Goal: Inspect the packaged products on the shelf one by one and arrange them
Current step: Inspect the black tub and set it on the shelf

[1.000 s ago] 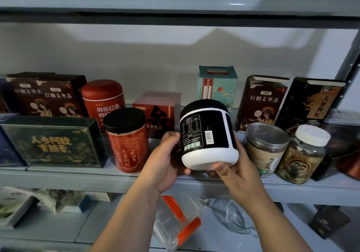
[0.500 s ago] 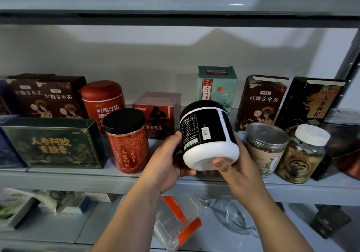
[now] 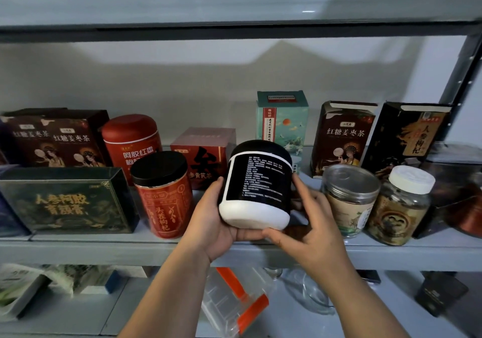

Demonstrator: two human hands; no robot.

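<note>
With your left hand (image 3: 208,222) and right hand (image 3: 313,220) both curled round the tilted jar (image 3: 257,194), you seem to be checking its label; next, stand it upright on the shelf (image 3: 78,250).

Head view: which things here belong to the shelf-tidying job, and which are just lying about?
Job: white jar held in left hand and right hand; on the shelf, red canister, green box, teal box, white-lidded jar.
Lying about: clear container with orange clips and glassware on the lower shelf.
</note>
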